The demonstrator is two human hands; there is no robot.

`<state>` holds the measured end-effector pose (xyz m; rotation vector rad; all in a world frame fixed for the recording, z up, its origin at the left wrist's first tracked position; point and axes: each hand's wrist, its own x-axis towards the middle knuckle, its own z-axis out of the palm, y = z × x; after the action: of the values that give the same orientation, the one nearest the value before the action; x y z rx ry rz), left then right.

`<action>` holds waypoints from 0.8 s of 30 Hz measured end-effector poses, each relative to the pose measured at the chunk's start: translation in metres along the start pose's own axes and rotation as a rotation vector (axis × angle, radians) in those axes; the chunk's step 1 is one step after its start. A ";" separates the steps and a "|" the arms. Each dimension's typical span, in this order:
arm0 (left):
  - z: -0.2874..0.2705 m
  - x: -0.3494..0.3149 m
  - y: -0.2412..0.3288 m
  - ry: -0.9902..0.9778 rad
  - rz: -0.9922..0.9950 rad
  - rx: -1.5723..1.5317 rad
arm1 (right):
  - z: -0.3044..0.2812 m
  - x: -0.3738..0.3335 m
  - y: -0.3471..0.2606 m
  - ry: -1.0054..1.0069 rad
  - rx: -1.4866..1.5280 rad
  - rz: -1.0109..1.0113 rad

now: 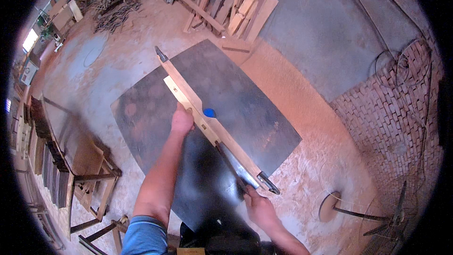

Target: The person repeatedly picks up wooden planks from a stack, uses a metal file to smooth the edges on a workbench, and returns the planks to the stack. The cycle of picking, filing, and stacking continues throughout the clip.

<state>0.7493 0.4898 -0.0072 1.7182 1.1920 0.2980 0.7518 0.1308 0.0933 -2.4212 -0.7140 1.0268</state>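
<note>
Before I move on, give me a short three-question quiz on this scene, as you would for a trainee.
1. Which hand is on the pale, slotted wood piece?
2. True or false: a fan stands toward the lower right of the picture.
3. What colour is the patch near the middle of the long wooden bar: A red, B blue, C green?

Key: 1. The left hand. 2. True. 3. B.

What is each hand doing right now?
Left hand: closed, holding the pale wooden piece.
Right hand: curled near the long wooden bar's lower end; grip unclear.
</note>
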 end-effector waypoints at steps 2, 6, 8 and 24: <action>-0.007 0.009 0.005 0.001 -0.030 0.009 | -0.004 0.008 -0.018 -0.011 0.002 0.030; -0.023 0.033 0.009 0.011 -0.032 0.055 | 0.001 0.025 -0.041 0.056 -0.007 -0.037; -0.028 0.052 0.002 0.020 -0.034 0.040 | 0.010 0.035 -0.042 0.111 0.016 -0.088; -0.096 0.121 0.000 -0.160 -0.250 -0.040 | 0.037 0.077 -0.124 -0.110 -0.259 -0.033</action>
<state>0.7455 0.6441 0.0022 1.5094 1.2569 0.0323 0.7336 0.2804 0.0965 -2.5738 -0.9753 1.1215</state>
